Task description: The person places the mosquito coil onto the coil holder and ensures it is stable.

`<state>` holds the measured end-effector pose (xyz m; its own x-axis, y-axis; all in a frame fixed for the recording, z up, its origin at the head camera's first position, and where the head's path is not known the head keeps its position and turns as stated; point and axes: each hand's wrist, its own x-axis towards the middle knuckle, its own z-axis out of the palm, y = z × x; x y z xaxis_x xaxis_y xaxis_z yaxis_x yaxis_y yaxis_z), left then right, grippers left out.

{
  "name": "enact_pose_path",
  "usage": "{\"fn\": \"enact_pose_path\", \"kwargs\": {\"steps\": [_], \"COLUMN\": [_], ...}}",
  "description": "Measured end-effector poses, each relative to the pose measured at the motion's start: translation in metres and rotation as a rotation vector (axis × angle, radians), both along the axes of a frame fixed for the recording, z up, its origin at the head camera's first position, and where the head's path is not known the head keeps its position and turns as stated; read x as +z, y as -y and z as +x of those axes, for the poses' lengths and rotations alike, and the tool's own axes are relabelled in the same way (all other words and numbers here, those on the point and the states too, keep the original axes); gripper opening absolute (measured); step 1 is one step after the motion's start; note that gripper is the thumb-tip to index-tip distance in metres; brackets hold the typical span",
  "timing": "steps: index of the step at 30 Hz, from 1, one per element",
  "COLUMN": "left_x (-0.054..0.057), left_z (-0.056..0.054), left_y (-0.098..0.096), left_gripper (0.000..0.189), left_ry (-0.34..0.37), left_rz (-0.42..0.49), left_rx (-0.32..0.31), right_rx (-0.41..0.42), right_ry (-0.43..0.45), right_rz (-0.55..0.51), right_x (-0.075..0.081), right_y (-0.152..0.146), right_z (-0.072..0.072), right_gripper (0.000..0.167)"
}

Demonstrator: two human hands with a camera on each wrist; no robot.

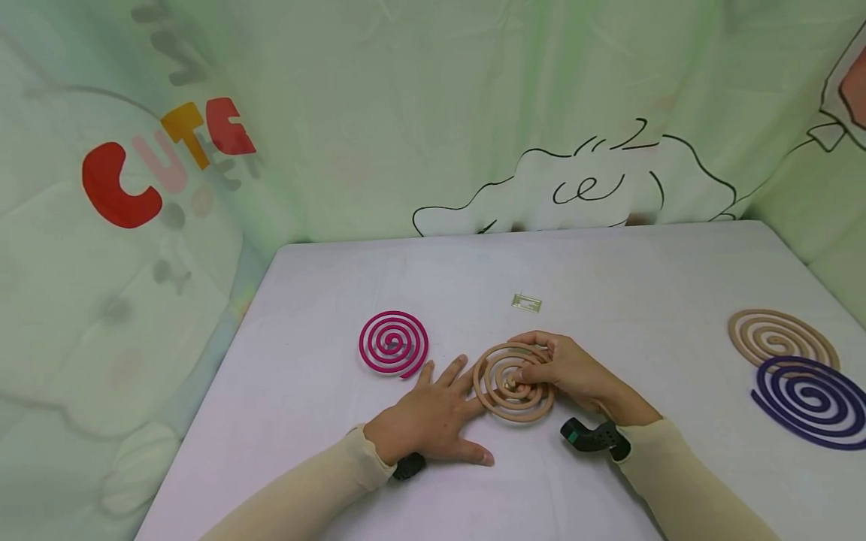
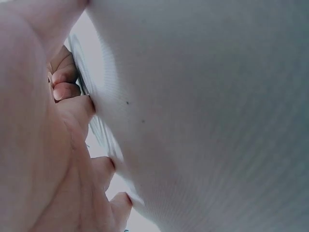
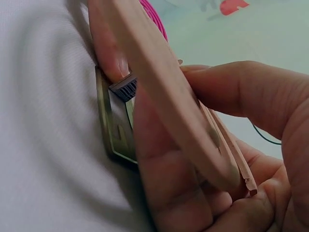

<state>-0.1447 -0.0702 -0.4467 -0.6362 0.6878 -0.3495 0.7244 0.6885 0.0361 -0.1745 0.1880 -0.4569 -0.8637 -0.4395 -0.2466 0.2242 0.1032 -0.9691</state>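
My right hand (image 1: pixel 575 372) pinches a tan mosquito coil (image 1: pixel 492 406) near its centre, thumb on top and other fingers reaching beneath. In the right wrist view the coil (image 3: pixel 154 82) appears edge-on, tilted above the cloth. Below it lies a metal coil stand (image 3: pixel 108 140), partly hidden by fingers. A fingertip (image 3: pixel 108 53) is close to the stand; whether it touches is unclear. My left hand (image 1: pixel 433 417) rests on the table with fingers spread, its index finger reaching the coil's left edge. In the left wrist view, its fingertips (image 2: pixel 104 166) meet the cloth.
A magenta coil (image 1: pixel 394 342) sits to the left, above a stand. Behind the hands lies a small flat metal stand (image 1: pixel 526 303). At the right, a purple coil (image 1: pixel 812 398) overlaps another tan coil (image 1: pixel 747 330). A printed curtain (image 1: pixel 352 120) borders the white table (image 1: pixel 304 293).
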Motion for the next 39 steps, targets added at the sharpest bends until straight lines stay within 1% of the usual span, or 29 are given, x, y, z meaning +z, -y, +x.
{"fn": "enact_pose_path", "kwargs": {"steps": [4,7,11,13,15,18,20,23,26,28,35,39], "left_x": [0.000,0.001,0.002,0.004,0.006,0.011,0.013,0.012,0.009,0.006,0.001,-0.002], "left_z": [0.001,0.001,-0.002,-0.005,-0.007,-0.010,-0.010,-0.011,-0.013,-0.014,-0.013,-0.013], "left_y": [0.004,0.007,0.011,0.012,0.013,0.013,0.013,0.012,0.009,0.007,0.003,0.003], "left_gripper": [0.096,0.092,0.087,0.083,0.074,0.056,0.045,0.037,0.037,0.041,0.061,0.063], "left_ry": [-0.011,-0.013,-0.026,-0.048,-0.065,-0.100,-0.130,-0.197,-0.250,-0.267,-0.260,-0.264], "left_rz": [0.009,0.037,0.089,0.114,0.137,0.173,0.219,0.319,0.409,0.444,0.489,0.490], "left_rx": [-0.008,-0.013,-0.024,-0.034,-0.037,-0.033,-0.029,-0.031,-0.048,-0.064,-0.175,-0.186], "right_rx": [-0.013,-0.012,-0.012,-0.009,-0.007,-0.003,0.000,0.005,-0.002,-0.011,-0.016,-0.013], "right_ry": [-0.010,-0.012,-0.004,0.004,0.010,0.020,0.023,0.023,0.010,0.002,-0.010,-0.026], "right_rz": [0.014,0.013,0.007,-0.004,-0.014,-0.033,-0.041,-0.043,-0.022,-0.005,0.010,0.021], "right_x": [0.000,0.000,0.001,0.001,0.001,0.000,-0.001,-0.001,-0.001,-0.001,-0.002,0.000], "right_y": [0.000,0.000,-0.001,0.000,-0.001,-0.001,-0.001,-0.001,-0.001,-0.002,-0.002,-0.001], "right_z": [0.001,0.001,0.001,0.001,0.001,0.001,0.001,0.001,0.001,0.001,0.002,0.002], "right_gripper": [0.066,0.067,0.068,0.068,0.069,0.069,0.070,0.070,0.069,0.068,0.063,0.064]}}
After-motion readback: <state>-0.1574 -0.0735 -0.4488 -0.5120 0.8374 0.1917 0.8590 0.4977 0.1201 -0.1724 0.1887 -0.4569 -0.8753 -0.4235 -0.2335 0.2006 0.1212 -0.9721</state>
